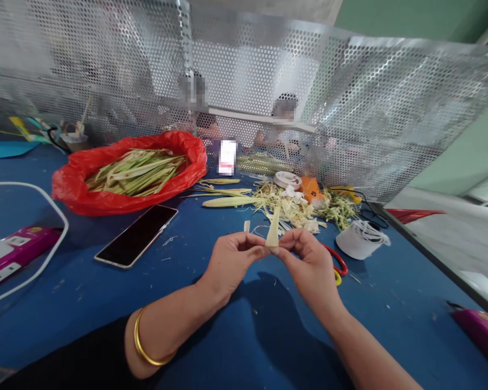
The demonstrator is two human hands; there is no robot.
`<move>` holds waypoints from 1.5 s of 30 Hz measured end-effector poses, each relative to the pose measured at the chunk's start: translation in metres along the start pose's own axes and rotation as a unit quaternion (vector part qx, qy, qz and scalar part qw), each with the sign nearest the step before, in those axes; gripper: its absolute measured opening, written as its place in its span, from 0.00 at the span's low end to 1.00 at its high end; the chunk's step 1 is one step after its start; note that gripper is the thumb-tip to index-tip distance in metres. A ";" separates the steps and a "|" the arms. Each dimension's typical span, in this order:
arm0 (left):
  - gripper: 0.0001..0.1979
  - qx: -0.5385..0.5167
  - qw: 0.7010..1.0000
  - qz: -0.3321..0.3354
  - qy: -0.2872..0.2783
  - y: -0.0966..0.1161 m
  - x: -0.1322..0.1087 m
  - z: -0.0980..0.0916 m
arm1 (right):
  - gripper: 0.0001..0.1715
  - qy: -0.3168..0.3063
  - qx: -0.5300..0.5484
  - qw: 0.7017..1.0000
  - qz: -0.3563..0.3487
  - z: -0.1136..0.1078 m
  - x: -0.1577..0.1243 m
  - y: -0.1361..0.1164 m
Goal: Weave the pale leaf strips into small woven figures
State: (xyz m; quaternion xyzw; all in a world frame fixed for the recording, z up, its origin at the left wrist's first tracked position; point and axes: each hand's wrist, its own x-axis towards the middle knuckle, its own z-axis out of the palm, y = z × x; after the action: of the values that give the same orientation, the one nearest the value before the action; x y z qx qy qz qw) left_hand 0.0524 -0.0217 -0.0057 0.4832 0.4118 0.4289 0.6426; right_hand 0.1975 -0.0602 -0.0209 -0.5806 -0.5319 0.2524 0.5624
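Between my two hands, a pale yellow-green leaf strip (273, 230) stands up, its narrow end pointing away from me. My left hand (236, 260) pinches its lower edge from the left with thumb and fingers. From the right, my right hand (307, 265) pinches the same edge, the thumb tips nearly meeting. Red and yellow scissors handles (340, 262) show partly behind my right hand. A small cut piece of leaf (247, 226) lies just beyond my left fingers. Past the hands is a heap of leaf scraps (296, 211).
A red plastic bag (130, 203) full of long leaves is at the left, with a phone (136, 236) before it. White string roll (360, 241), tape roll (287, 180) and purple power strips (20, 252) lie around. A perforated metal screen (244, 70) closes the back; people sit behind it.
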 end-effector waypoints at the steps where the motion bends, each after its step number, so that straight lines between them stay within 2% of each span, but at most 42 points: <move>1: 0.07 -0.016 1.000 -0.015 -0.003 0.000 0.000 0.000 | 0.10 -0.001 0.015 1.000 0.012 0.000 0.000 0.000; 4: 0.08 -0.062 0.996 -0.060 -0.011 -0.001 0.002 -0.001 | 0.10 -0.010 0.047 0.998 0.029 0.002 0.001 0.000; 6: 0.09 -0.088 0.992 -0.090 -0.014 -0.001 0.002 -0.002 | 0.09 -0.006 0.025 1.000 -0.003 0.002 0.000 -0.001; 9: 0.11 -0.117 0.987 -0.112 -0.017 0.000 0.002 -0.004 | 0.06 0.007 -0.098 0.985 -0.139 -0.002 -0.001 -0.001; 12: 0.12 -0.134 0.985 -0.109 -0.023 0.002 0.002 -0.005 | 0.06 -0.011 -0.212 0.932 -0.294 -0.007 0.001 -0.002; 14: 0.11 -0.140 0.983 -0.116 -0.019 0.003 0.002 -0.005 | 0.09 -0.025 -0.239 0.905 -0.351 -0.009 0.002 -0.002; 16: 0.09 -0.145 0.981 -0.128 -0.012 0.003 0.002 -0.004 | 0.11 -0.030 -0.246 0.896 -0.367 -0.010 0.003 -0.002; 21: 0.07 -0.147 0.979 -0.138 -0.009 0.004 0.002 -0.004 | 0.11 -0.047 -0.237 0.902 -0.358 -0.010 0.003 -0.001; 25: 0.07 -0.144 0.981 -0.131 -0.007 0.005 0.001 -0.003 | 0.07 -0.035 -0.197 0.933 -0.299 -0.006 0.002 -0.001; 28: 0.08 -0.132 0.986 -0.100 -0.011 0.004 0.000 -0.001 | 0.07 -0.041 -0.180 0.953 -0.242 -0.005 0.002 -0.003; 34: 0.06 -0.040 0.999 -0.017 0.007 0.004 -0.002 0.000 | 0.07 -0.084 -0.158 0.967 -0.183 -0.007 0.001 -0.008; 40: 0.04 0.003 1.000 0.013 -0.004 0.004 -0.001 0.000 | 0.04 -0.057 -0.086 0.992 -0.078 -0.004 -0.002 -0.009; 43: 0.03 0.009 1.000 0.020 -0.009 0.004 -0.001 0.000 | 0.02 -0.044 -0.042 0.997 -0.050 -0.002 -0.002 -0.007; 45: 0.04 0.007 1.000 0.018 -0.009 0.003 -0.002 0.000 | 0.08 -0.029 -0.022 0.998 -0.045 -0.001 -0.002 -0.006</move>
State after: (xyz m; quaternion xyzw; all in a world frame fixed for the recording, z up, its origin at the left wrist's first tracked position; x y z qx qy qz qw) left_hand 0.0512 -0.0228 -0.0021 0.4990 0.3999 0.4333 0.6351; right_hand 0.1958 -0.0639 -0.0160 -0.5606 -0.5793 0.2318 0.5444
